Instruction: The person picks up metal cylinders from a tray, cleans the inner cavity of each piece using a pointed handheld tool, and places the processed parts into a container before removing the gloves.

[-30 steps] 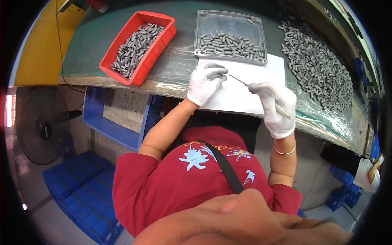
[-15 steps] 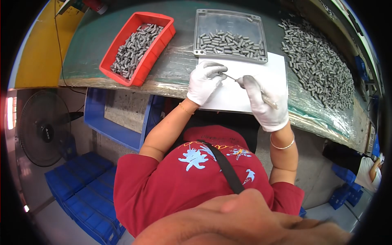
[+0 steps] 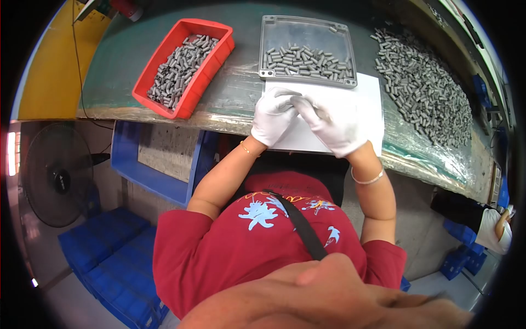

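Note:
My left hand [image 3: 274,116], in a white glove, is closed at the near edge of a white sheet [image 3: 370,101]. It holds a small grey cylinder, now hidden by the fingers. My right hand [image 3: 335,122], also gloved, is closed round a thin metal tool. Its fingertips meet those of my left hand and cover the tool. Just beyond both hands, a clear-grey tray [image 3: 307,34] holds many grey cylinders [image 3: 307,59].
A red bin [image 3: 212,63] of grey cylinders stands at the left of the green table [image 3: 126,66]. A large heap of cylinders [image 3: 424,90] lies at the right. Below are a blue crate [image 3: 150,175], a fan [image 3: 59,178] and, far right, another person [image 3: 490,233].
My right hand has moved left with the thin tool, from apart to fingertip contact with my left hand. My left hand has stayed nearly in place.

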Action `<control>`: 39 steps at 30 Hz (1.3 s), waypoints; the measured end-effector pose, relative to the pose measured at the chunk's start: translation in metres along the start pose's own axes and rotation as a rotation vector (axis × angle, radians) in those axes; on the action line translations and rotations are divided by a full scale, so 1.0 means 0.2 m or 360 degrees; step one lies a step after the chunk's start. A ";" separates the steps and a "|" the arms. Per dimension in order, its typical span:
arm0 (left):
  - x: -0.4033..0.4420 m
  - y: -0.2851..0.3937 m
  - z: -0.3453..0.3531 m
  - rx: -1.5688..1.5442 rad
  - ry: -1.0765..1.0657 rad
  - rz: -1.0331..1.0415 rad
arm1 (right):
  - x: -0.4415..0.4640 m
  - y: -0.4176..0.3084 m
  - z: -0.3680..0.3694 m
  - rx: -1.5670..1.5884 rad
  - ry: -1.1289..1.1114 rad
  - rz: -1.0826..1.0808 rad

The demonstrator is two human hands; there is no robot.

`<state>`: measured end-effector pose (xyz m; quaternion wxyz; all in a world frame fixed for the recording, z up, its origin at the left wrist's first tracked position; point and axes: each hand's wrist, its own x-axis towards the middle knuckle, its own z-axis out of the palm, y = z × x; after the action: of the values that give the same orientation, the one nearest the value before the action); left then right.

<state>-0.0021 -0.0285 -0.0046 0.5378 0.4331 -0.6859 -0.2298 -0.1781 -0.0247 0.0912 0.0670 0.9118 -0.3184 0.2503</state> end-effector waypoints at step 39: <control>0.00 0.03 -0.01 -0.0104 -0.0072 -0.0238 | 0.02 -0.02 -0.23 0.0965 0.0049 0.0693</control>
<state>-0.0028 -0.0250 0.0015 0.5173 0.4600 -0.6557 -0.3014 -0.1924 -0.0102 0.1333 -0.2559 0.7973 -0.4153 0.3554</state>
